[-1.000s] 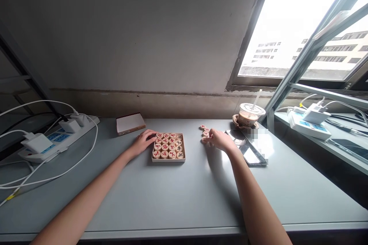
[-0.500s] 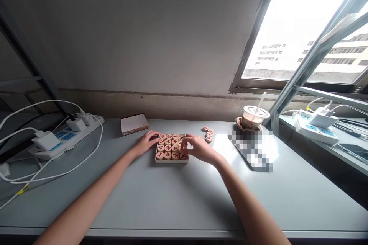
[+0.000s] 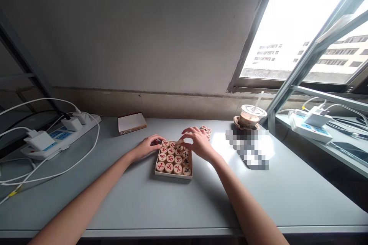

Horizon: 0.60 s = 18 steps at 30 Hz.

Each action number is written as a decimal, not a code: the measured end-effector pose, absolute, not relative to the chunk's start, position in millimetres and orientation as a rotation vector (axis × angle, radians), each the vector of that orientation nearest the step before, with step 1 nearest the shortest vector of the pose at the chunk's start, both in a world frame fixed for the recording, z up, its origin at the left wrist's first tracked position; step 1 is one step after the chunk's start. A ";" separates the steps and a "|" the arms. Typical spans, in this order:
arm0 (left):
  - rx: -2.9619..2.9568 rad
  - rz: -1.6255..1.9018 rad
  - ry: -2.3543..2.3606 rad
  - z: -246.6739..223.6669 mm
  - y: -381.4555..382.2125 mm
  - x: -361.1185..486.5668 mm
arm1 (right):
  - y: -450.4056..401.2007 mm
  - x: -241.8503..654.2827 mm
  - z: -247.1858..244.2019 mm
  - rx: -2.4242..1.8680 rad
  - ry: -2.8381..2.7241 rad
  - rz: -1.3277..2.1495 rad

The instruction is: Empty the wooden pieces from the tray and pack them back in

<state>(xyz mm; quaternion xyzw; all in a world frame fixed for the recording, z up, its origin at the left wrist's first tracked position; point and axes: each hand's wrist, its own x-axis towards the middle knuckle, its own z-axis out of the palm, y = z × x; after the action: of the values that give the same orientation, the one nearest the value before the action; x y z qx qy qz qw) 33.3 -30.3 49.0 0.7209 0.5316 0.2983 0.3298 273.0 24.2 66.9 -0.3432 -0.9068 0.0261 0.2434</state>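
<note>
A shallow white box (image 3: 173,175) stands on the table in front of me, filled with rows of round wooden Chinese chess pieces (image 3: 170,158). Most pieces bear red characters; those down the right side are dark. At the box's back left corner, my left hand (image 3: 146,147) is closed, its fingertips against the rim. My right hand (image 3: 198,142) reaches over the back right corner, fingers bent and pinched at a piece in the back row. That hand partly hides the back row and several loose pieces (image 3: 204,127) behind it.
An open box lid (image 3: 132,124) lies at the back left. Power strips (image 3: 61,138) with white cables occupy the left side, and another power strip (image 3: 312,128) is on the right. A lidded drink cup (image 3: 249,117) with a straw stands at the back right beside a blurred-out patch (image 3: 248,147).
The box of pieces has come nearer to me and turned slightly clockwise. My right hand has shifted from its right column to the back row, uncovering dark pieces. The left hand stays at the corner.
</note>
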 end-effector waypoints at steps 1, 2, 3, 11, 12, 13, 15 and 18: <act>1.885 0.777 1.395 48.5 -29.9 33.1 | 26.8 274.8 67.6 -0.952 -2.447 0.069; 1.886 0.773 1.399 48.0 -29.5 32.7 | 29.9 276.4 67.6 -0.987 -2.408 0.049; 1.887 0.769 1.404 47.5 -29.2 32.1 | 33.6 278.1 66.6 -1.041 -2.359 0.009; 1.867 0.770 1.431 47.2 -29.5 31.7 | 59.3 294.7 36.2 -1.311 -2.395 -0.386; 1.869 0.773 1.431 47.5 -29.7 32.0 | 60.0 295.9 32.6 -1.299 -2.422 -0.380; 1.871 0.775 1.430 47.7 -29.9 32.2 | 60.6 296.9 29.6 -1.294 -2.432 -0.367; 1.875 0.776 1.427 47.8 -29.9 32.4 | 62.2 299.2 25.5 -1.317 -2.424 -0.330; 1.885 0.779 1.425 47.1 -29.4 32.5 | 65.0 304.1 26.3 -1.406 -2.378 -0.296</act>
<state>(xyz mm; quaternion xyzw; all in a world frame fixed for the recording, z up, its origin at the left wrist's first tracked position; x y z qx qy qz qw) 32.5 -29.4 47.1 0.7175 0.5425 0.2967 0.3208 304.1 65.0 26.3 -0.4979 -0.8418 -0.1046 0.1805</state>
